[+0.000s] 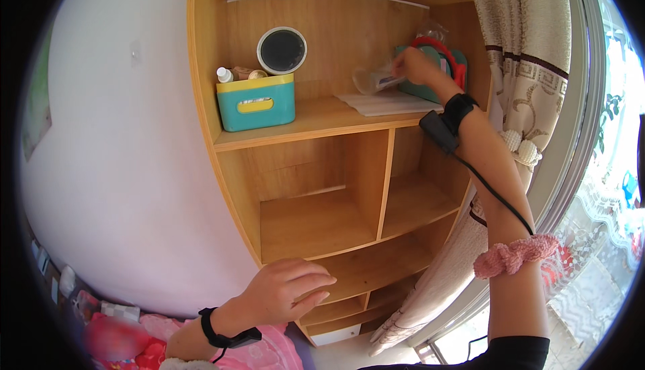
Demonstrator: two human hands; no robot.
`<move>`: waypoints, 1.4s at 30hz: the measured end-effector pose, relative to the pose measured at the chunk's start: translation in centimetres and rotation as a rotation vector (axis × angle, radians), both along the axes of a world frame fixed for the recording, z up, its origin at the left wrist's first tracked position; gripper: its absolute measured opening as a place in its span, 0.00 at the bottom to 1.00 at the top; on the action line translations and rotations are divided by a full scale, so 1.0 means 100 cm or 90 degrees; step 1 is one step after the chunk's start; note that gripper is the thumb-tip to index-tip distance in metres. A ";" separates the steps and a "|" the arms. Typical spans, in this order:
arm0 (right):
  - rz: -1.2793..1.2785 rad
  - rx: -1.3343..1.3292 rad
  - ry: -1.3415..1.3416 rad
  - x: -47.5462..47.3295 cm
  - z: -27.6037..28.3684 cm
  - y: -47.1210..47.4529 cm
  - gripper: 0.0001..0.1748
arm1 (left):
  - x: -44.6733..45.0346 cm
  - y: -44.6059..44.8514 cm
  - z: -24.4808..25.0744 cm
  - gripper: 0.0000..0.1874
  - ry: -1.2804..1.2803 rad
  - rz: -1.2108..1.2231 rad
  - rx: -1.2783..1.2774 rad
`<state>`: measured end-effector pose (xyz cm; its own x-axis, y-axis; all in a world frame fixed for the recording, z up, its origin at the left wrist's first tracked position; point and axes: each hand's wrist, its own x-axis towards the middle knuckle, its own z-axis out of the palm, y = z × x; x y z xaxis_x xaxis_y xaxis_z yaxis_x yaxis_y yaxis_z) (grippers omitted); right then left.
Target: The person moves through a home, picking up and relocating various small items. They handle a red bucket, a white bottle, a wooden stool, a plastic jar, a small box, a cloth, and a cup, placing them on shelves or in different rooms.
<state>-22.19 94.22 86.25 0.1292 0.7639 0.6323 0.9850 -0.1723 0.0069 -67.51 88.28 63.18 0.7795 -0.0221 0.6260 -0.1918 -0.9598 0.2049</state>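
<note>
My right hand (415,67) reaches onto the upper shelf of a wooden shelving unit and holds a clear plastic item (372,78), blurred, perhaps a cup or packet. Below it a white sheet (385,104) lies on the shelf board. Right behind the hand stand a teal container (421,90) and a red curved band (441,47), with clear plastic above them. My left hand (289,289) hangs in front of the lower shelves, fingers apart, holding nothing. On the shelf's left sits a teal and yellow bin (259,108) with bottles in it, and a round mirror (282,50) at its back right corner.
Lower compartments (307,219) of the unit lie beneath the upper shelf. A patterned curtain (529,67) and a window frame border the unit on the right. A wall is on the left, with pink bedding (267,350) at the bottom.
</note>
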 end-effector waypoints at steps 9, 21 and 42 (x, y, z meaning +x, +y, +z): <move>-0.065 -0.073 -0.085 -0.056 0.041 -0.046 0.08 | 0.001 0.004 0.008 0.10 -0.011 0.014 -0.031; 0.133 0.052 -0.084 -0.121 0.062 -0.138 0.08 | 0.012 0.018 0.033 0.13 -0.158 0.013 -0.209; 0.316 -0.065 -0.542 -0.218 -0.175 -0.068 0.02 | 0.066 0.072 -0.018 0.18 -0.159 0.176 -0.143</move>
